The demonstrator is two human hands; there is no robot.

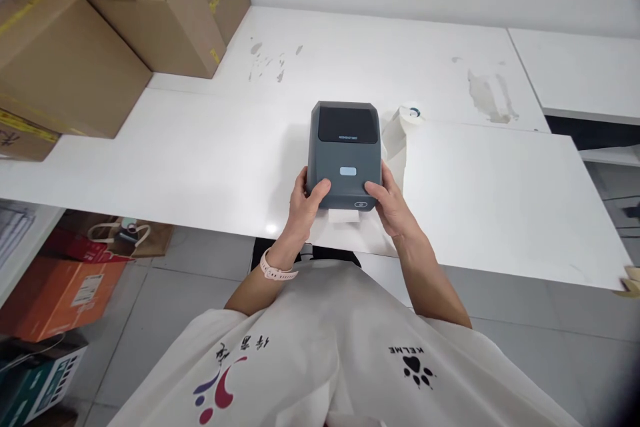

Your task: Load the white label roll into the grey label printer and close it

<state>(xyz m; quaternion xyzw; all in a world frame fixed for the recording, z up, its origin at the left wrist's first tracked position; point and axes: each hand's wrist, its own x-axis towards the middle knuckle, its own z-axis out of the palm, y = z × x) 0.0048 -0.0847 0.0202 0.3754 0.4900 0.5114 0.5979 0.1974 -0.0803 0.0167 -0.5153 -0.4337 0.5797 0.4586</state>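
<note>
A dark grey label printer with a black window and a pale blue button sits on the white table near its front edge. My left hand grips its front left corner, thumb on top. My right hand holds the front right corner, fingers wrapped round the side. A strip of white label paper sticks out of the front slot between my hands. A white paper roll stands just behind the printer on its right, with paper running down beside it.
Several brown cardboard boxes are stacked at the table's back left. A second white surface lies at the right. On the floor to the left are an orange box and a bag.
</note>
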